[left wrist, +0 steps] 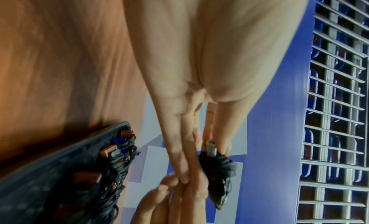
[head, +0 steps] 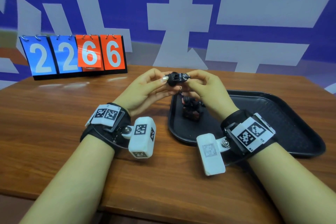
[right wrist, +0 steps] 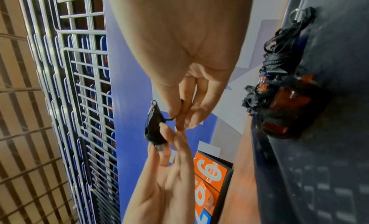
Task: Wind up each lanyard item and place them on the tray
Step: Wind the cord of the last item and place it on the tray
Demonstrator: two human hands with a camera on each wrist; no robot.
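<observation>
Both hands hold a small black lanyard item wound in black cord, in the air above the tray's far left corner. My left hand pinches its left end between thumb and fingers. My right hand pinches the cord end by the metal ring. The same item shows in both wrist views, held between the fingertips. On the black tray lies a pile of wound lanyard items with orange and blue parts.
A flip scoreboard reading 2266 stands at the table's far left. The wooden table stretches left of the tray. A blue and white wall is behind. A metal wire rack shows in the wrist views.
</observation>
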